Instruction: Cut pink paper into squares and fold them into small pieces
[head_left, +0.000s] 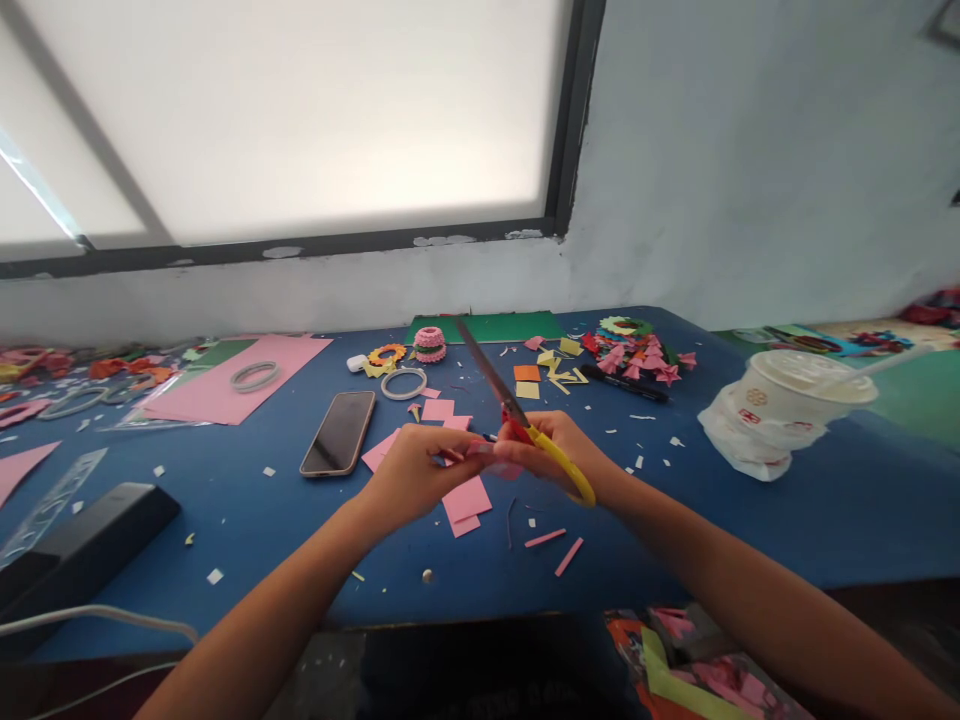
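My right hand [559, 450] grips scissors [517, 412] with red and yellow handles, the blades pointing up and away toward the wall. My left hand [412, 470] pinches a small pink paper piece [480, 452] right against the right hand's fingers. Both hands hover just above the blue table [247, 500], over several pink paper squares [465, 500]. Thin pink strips [559, 548] lie just in front of the hands.
A phone [339, 432] lies face up left of the hands. Tape rings [403, 384], paper flowers [637, 352], a black marker [622, 384], a pink sheet [232, 375], a lidded plastic cup [787, 405] at right, a black box [75, 550] and ruler [45, 505] at left.
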